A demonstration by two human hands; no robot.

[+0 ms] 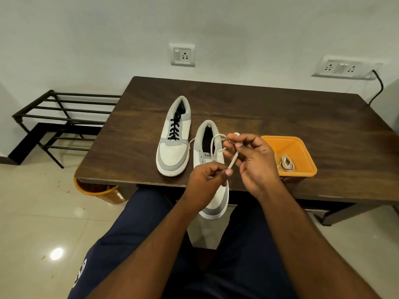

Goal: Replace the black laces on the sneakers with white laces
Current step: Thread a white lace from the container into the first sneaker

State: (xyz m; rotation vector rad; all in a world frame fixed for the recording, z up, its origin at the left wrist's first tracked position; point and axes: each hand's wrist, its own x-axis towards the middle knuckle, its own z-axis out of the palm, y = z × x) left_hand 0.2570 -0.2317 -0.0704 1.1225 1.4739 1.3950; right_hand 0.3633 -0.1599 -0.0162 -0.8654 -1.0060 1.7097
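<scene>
Here, both hands are working a white lace (234, 157) over the near sneaker (212, 169), which is lying with its toe hanging past the front edge of the table (280, 108). The left hand (205, 180) is pinching the lower end of the lace between thumb and fingertips, and the right hand (252, 160) is gripping it higher up, fingers curled around a loop that is trailing back toward the shoe's collar. Which eyelet the lace is passing through is hidden behind the hands.

The far sneaker (173, 137), nearer the middle of the table, is still carrying its black laces (174, 129), so I judge the job about half done at best. A second white lace (286, 163) is lying coiled in the orange tray (302, 147) by the front edge, to the right.

To do this step well, the person is best off keeping the lace flat and untwisted, feeding the stiff tip squarely into the eyelet, and drawing both sides to matching length before crossing over. Pulling the shoe fully onto the table would steady it.
</scene>
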